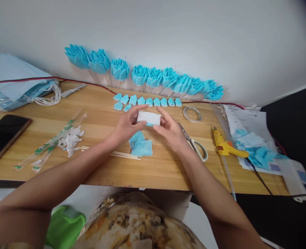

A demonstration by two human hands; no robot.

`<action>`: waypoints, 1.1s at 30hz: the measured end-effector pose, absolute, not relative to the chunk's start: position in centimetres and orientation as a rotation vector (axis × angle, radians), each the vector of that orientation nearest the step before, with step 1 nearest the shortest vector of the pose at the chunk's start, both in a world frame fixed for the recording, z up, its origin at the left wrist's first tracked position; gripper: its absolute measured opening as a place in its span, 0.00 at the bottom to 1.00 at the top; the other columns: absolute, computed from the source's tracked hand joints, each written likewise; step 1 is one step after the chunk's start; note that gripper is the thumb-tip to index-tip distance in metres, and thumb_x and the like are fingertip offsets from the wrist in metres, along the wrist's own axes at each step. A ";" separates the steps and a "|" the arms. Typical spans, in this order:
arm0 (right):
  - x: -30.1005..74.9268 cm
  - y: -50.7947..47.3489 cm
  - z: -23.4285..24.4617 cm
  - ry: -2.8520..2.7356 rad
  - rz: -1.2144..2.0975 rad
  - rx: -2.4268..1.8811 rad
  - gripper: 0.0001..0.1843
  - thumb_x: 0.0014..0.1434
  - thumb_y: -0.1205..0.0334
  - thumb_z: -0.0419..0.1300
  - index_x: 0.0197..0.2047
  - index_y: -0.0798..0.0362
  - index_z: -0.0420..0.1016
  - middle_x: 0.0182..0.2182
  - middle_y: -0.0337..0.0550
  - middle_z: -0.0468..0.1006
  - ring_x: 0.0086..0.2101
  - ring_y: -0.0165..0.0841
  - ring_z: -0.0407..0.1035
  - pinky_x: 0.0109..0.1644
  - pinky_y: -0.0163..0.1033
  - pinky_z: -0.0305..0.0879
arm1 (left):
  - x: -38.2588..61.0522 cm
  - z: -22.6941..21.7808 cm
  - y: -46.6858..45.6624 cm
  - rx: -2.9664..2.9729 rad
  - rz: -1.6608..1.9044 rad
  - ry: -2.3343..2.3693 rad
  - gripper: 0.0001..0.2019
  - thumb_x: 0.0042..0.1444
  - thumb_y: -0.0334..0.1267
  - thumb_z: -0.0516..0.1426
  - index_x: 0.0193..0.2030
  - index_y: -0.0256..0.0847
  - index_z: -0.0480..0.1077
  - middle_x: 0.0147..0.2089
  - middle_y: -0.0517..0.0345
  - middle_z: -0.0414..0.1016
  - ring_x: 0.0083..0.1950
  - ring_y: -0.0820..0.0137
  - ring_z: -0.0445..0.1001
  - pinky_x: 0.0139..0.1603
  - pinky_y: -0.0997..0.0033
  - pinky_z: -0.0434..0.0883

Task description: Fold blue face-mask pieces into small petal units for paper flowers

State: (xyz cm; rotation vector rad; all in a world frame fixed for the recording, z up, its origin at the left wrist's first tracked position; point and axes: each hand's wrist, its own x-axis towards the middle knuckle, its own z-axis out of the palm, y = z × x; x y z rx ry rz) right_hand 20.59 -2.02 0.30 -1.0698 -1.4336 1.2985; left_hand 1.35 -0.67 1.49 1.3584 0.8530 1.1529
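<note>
White-blue folded piece (149, 118) pinched at ends between left hand (126, 125) and right hand (171, 131), above desk (163, 166). Blue squares (141, 145) just below; scissors (195, 143) right; blue petals (147, 101) row behind.

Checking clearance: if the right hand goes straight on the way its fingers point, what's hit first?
The right hand points up-left and pinches the white folded piece, so that comes first. Past it, probably the left hand, then the row of blue folded petals. Depth is unclear.
</note>
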 end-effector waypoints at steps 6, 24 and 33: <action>20.4 -2.3 0.6 -1.383 1.262 -1.090 0.30 0.55 0.53 0.69 0.61 0.45 0.74 0.47 0.43 0.82 0.43 0.38 0.76 0.46 0.44 0.75 | 1.1 1.6 -0.4 1.263 1.244 0.830 0.30 0.54 0.34 0.64 0.64 0.43 0.65 0.36 0.61 0.74 0.33 0.73 0.72 0.34 0.72 0.70; 21.6 -2.2 1.1 -1.690 0.652 -1.048 0.25 0.66 0.59 0.56 0.66 0.42 0.65 0.48 0.44 0.80 0.47 0.39 0.75 0.50 0.48 0.75 | 1.1 2.1 -0.6 0.863 0.989 0.780 0.12 0.48 0.42 0.69 0.27 0.34 0.75 0.25 0.56 0.75 0.27 0.74 0.70 0.31 0.70 0.65; 21.3 -2.1 1.8 -2.141 0.138 -0.870 0.22 0.60 0.69 0.59 0.55 0.39 0.71 0.60 0.42 0.74 0.61 0.45 0.66 0.65 0.62 0.60 | 1.0 2.1 -0.7 0.861 0.877 0.760 0.11 0.52 0.38 0.66 0.25 0.35 0.73 0.24 0.57 0.73 0.25 0.75 0.69 0.29 0.71 0.65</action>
